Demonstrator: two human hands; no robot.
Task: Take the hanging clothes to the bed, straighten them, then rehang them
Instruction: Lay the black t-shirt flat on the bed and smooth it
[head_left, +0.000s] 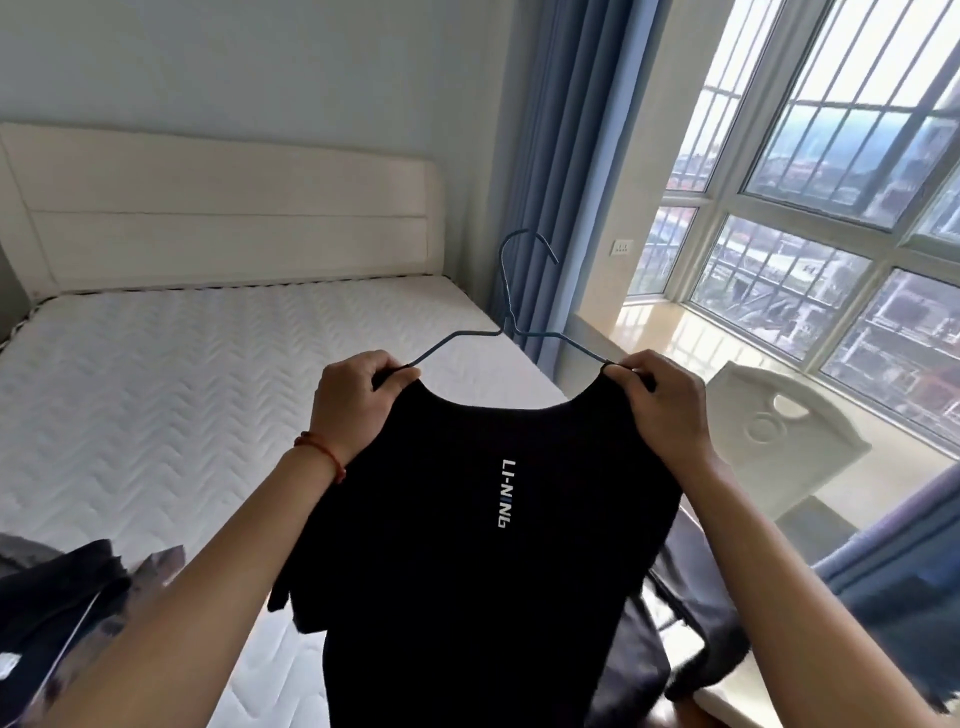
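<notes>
Shirt (467, 545), black, up in the air over the bed (156, 389), draped on a thin wire hanger (511, 322) and held out in front of the person. Left hand (353, 405) pinches the left shoulder, fingers curled round cloth and wire together; right hand (660, 405) does the same at the right shoulder. Both grips closed, nothing loose. The hook stands up free between them, pointing toward the curtain (561, 156).

That fabric looks light and soft, and it hangs limp below the collar, so it will likely sag and bunch wherever it isn't supported. The hanger seems springy and thin and may twist if held at one end only. Shoulder seams are the sensible hold, one each side, just as now. More dark clothes (57, 613) lie at the bed's near corner, lower left. The shirt is on its hanger, so rehanging looks close.
</notes>
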